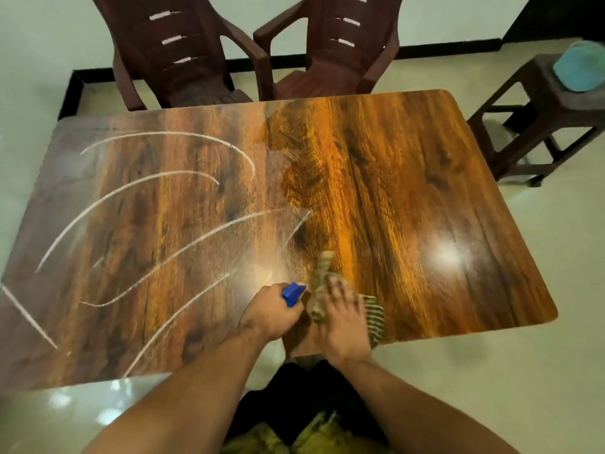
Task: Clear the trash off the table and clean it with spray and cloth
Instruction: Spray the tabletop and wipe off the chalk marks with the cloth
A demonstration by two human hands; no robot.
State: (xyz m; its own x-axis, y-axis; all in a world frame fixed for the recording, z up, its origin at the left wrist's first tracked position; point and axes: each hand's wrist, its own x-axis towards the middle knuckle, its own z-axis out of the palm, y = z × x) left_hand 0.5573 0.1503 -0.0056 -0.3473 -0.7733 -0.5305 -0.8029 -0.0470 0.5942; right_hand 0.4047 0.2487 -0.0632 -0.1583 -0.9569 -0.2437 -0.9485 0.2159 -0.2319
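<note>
A glossy wood-grain table (409, 178) fills the view. Curved white streaks (170, 178) cross its left half. My left hand (268, 314) grips a spray bottle near the front edge; only its blue nozzle head (293, 293) shows above my fingers, and the bottle's body is hidden. My right hand (343, 319) presses flat on a striped greenish cloth (375, 317) lying on the table just right of the nozzle. One bunched end of the cloth sticks out beyond my fingertips. No trash shows on the table.
Two dark brown plastic chairs (183, 50) (340, 50) stand against the far side of the table. A brown stool (550, 116) with a teal object (579, 65) on top stands at the right. Pale tiled floor (510, 371) surrounds the table.
</note>
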